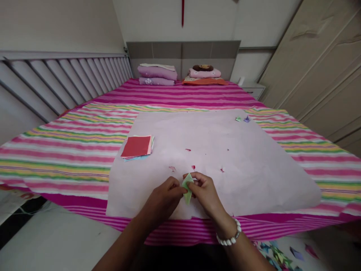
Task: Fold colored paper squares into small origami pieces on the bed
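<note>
A small light-green folded paper (187,190), narrow and diamond-shaped, is held up between my hands near the front edge of the sheet. My left hand (168,195) pinches its left side, the thumb lying across the lower part. On the other side, my right hand (203,189) grips it with the thumb on its face and the fingers behind. A stack of coloured paper squares (137,146), red on top, lies to the left on the large pale sheet (254,162). The back of the folded paper is hidden.
Two small folded paper pieces, one green (238,119) and one purple (247,119), sit at the sheet's far right corner. Reddish marks or tears (193,167) dot the sheet. Many folded papers (279,256) lie below the bed at right. Folded bedding (158,75) is stacked by the headboard.
</note>
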### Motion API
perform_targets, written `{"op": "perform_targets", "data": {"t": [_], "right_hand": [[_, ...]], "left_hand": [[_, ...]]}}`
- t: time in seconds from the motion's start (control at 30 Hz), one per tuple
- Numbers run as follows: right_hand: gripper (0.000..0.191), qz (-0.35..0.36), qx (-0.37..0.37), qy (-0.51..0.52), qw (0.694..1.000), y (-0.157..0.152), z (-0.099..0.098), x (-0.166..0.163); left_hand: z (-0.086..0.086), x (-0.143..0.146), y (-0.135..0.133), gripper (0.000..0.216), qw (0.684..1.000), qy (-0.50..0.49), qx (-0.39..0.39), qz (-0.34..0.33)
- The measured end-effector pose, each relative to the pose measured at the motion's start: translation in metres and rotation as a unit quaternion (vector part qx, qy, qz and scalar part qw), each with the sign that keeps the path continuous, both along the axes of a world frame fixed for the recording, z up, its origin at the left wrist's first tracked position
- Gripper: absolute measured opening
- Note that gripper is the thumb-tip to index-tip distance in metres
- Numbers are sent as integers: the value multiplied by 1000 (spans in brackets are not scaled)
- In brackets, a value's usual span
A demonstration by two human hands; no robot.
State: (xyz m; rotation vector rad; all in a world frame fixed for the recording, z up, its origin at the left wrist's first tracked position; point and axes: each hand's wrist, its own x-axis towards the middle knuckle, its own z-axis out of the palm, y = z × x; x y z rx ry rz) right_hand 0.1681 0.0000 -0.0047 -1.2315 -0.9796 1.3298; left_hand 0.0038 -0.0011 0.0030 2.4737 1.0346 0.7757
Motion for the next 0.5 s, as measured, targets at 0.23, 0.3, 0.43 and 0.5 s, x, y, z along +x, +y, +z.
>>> {"op": "perform_targets", "data": {"t": [0.23,0.3,0.43,0.5], "right_hand": [[14,43,16,-13,999,0,-3,2],[17,65,22,-25,997,-1,-2,4],[31,103,45,-23,993,-3,3,8],[37,119,54,-7,991,-5,5,9]], "left_hand": [[-2,1,8,16,999,-42,15,-23],[-4,1,9,13,996,-88,-23,-23],[-2,0,9,5,985,-158,-72,4],[1,1,9,3,979,-179,-86,39]]}}
